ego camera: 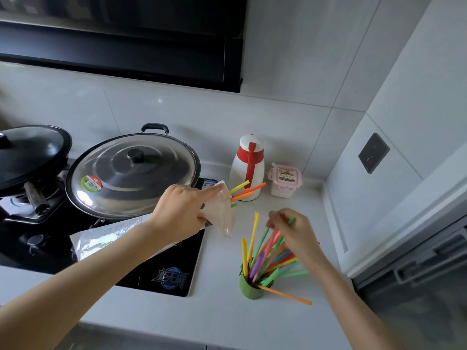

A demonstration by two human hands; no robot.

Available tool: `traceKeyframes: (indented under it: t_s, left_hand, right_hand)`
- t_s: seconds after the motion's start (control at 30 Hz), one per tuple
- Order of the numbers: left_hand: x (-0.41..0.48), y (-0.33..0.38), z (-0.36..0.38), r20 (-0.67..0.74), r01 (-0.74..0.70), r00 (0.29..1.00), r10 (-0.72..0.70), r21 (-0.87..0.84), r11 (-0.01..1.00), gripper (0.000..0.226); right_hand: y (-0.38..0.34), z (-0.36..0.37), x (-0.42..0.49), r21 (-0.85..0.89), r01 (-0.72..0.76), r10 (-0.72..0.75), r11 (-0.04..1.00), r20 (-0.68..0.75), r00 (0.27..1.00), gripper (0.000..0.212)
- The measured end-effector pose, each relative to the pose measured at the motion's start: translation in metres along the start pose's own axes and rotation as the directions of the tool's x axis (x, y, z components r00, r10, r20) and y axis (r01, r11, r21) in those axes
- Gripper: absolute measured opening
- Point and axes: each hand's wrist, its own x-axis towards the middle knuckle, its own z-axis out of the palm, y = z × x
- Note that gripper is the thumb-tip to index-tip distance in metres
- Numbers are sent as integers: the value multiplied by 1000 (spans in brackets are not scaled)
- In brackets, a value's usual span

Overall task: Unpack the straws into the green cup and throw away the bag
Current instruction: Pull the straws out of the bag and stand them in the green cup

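Note:
A small green cup [249,287] stands on the white counter and holds several coloured straws [262,258] fanned out in all directions. My right hand [294,229] is above the cup, its fingers closed around a few of these straws near their upper ends. My left hand [180,213] holds a clear plastic bag [221,213] above the stove's right edge. Several straws [243,190], yellow, orange and green, stick out of the bag's mouth toward the right.
A large pan with a steel lid [131,173] sits on the black stove [161,269], a dark-lidded pan [30,152] to its left. A white and red thermos [247,168] and a pink container [285,179] stand by the wall. A second plastic bag [101,238] lies under my left forearm.

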Motion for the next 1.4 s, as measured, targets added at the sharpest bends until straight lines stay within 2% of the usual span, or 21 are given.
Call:
traceKeyframes:
  t_s: [0.07, 0.1, 0.2, 0.23, 0.3, 0.37, 0.43, 0.53, 0.6, 0.67, 0.73, 0.8, 0.93, 1.07, 1.17, 1.23, 1.3, 1.4]
  left_hand:
    - [2, 2, -2, -3, -5, 1000, 5, 10, 1000, 75]
    - [4, 3, -3, -7, -10, 1000, 10, 14, 1000, 75]
    - [10, 6, -5, -24, -37, 999, 38, 29, 999, 75]
    - [13, 7, -6, -26, -49, 998, 50, 31, 998, 74]
    - [17, 9, -8, -33, -70, 997, 71, 32, 997, 73]
    - [21, 12, -10, -39, -92, 995, 93, 34, 995, 72]
    - [25, 11, -9, -32, -125, 992, 126, 32, 992, 71]
    - [32, 13, -7, 12, -176, 984, 175, 54, 983, 69]
    - [37, 15, -7, 25, -208, 978, 206, 102, 973, 70]
    - [43, 18, -9, 16, -236, 971, 237, 174, 956, 73]
    - [52, 22, -12, 13, -279, 958, 286, 267, 923, 76]
    - [60, 33, -17, 66, -347, 934, 351, 399, 849, 78]
    - [80, 49, -24, 252, -427, 904, 345, 573, 700, 69]
    - [91, 65, -31, 305, -492, 866, 396, 658, 570, 69]
    - [94, 79, -37, 358, -544, 815, 456, 743, 389, 73]
    - [96, 84, -37, 406, -584, 759, 508, 770, 258, 73]
    - [97, 85, -36, 462, -630, 703, 540, 757, 173, 72]
    - [102, 83, -36, 486, -643, 682, 546, 754, 132, 75]
  right_hand:
    - [-6, -11, 2, -12, 45, -46, 999, -64, 997, 30]
    - [-7, -15, 4, -89, 70, -74, 994, -44, 996, 30]
    - [-10, -14, 2, -445, 146, -49, 883, 222, 974, 34]
    - [-8, -11, 1, -508, 176, -28, 843, 286, 958, 37]
    - [-4, -10, 1, -523, 225, -90, 822, 271, 958, 40]
    - [-8, -14, 1, -421, 239, -233, 875, 68, 970, 37]
    - [-18, -20, 2, -192, 255, -281, 948, -117, 953, 35]
    - [-34, -21, 5, 193, 236, -205, 952, -165, 965, 40]
    - [-41, -16, 10, 459, 127, -76, 879, -128, 989, 44]
    - [-44, -10, 17, 725, -63, 111, 686, -19, 994, 45]
    - [-46, -2, 19, 858, -192, 222, 476, 94, 971, 41]
    - [-50, 6, 20, 907, -234, 247, 349, 152, 957, 31]
    - [-57, 14, 27, 958, -190, 229, 213, 140, 963, 17]
    - [-53, 18, 33, 970, -216, 233, 112, 185, 955, 26]
    - [-49, 22, 34, 971, -240, 146, 7, 236, 961, 35]
    - [-48, 25, 34, 969, -244, 72, -32, 245, 967, 36]
    - [-48, 26, 36, 969, -240, 58, -64, 244, 968, 37]
    - [-43, 27, 40, 977, -199, 143, -75, 208, 968, 34]
